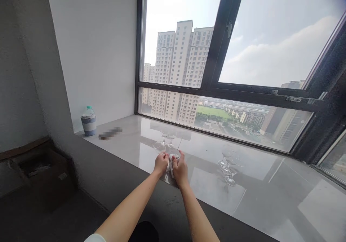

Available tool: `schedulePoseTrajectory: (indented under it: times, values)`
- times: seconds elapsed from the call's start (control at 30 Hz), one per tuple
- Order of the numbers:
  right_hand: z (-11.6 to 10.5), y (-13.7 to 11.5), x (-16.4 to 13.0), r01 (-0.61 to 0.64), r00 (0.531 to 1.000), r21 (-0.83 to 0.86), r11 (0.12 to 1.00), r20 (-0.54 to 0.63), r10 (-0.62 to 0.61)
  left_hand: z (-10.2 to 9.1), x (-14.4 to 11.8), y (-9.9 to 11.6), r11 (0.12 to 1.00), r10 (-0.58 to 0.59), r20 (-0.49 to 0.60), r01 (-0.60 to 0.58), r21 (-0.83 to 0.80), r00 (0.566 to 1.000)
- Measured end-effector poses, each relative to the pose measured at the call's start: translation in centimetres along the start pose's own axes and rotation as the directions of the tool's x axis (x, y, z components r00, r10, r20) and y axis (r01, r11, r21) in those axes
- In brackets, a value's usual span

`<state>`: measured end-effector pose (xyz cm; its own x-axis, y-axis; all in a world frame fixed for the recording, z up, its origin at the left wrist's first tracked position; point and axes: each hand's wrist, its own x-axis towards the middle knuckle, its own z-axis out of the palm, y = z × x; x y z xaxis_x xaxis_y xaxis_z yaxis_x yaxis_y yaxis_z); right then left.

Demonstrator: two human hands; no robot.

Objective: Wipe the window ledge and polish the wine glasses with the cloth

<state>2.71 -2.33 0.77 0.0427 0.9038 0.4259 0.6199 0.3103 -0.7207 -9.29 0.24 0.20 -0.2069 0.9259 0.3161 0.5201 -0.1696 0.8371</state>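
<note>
My left hand (161,163) and my right hand (179,167) are pressed together over the near part of a glossy stone windowsill (259,195). Both close around a small white cloth (172,162) that shows between the fingers; whether a glass is wrapped inside it I cannot tell. Just beyond my hands stand two clear wine glasses (168,139), with a third lying on its side beside them. To the right, about an arm's width away, a cluster of clear stemmed glasses (228,166) stands on the sill.
A water bottle in a striped sleeve (88,121) stands in the sill's far left corner by the white wall. A small blurred object (109,133) lies near it. The black-framed window (216,54) runs along the back. A dark box (38,166) sits low at left.
</note>
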Motion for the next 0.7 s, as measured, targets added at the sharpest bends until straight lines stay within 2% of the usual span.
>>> schedulePoseTrajectory:
  times: [0.1,0.17,0.27,0.4,0.47,0.57,0.7]
  values:
    - [-1.8,0.9,-0.6,0.073,0.997,-0.097,0.993,0.024,-0.071,0.0,-0.1,-0.1,1.0,-0.006,0.033,0.006,-0.001,0.999]
    - [-4.1,2.1,-1.1,0.153,0.988,-0.23,0.961,0.066,-0.142,0.1,-0.3,-0.2,1.0,-0.015,0.05,0.015,0.01,0.999]
    - [-9.0,4.9,-2.1,0.272,0.961,-0.431,0.86,0.162,-0.223,0.1,-0.4,-0.1,0.999,-0.047,0.071,0.045,0.03,0.996]
    - [-16.4,9.5,-4.5,0.377,0.926,-0.586,0.717,0.248,-0.284,0.2,-0.3,-0.2,0.998,-0.067,0.067,0.066,0.014,0.996]
    - [-19.4,11.6,-6.2,0.371,0.929,-0.635,0.678,0.258,-0.266,0.2,-0.1,-0.2,0.998,-0.069,0.071,0.068,0.02,0.995]
    - [-22.6,14.1,-8.6,0.3,0.954,-0.665,0.683,0.217,-0.208,0.3,0.0,-0.1,0.998,-0.065,0.079,0.062,0.03,0.995]
    - [-24.6,16.8,-9.8,0.066,0.998,-0.642,0.764,0.036,-0.055,0.2,-0.1,0.3,0.997,-0.078,0.067,0.076,0.026,0.995]
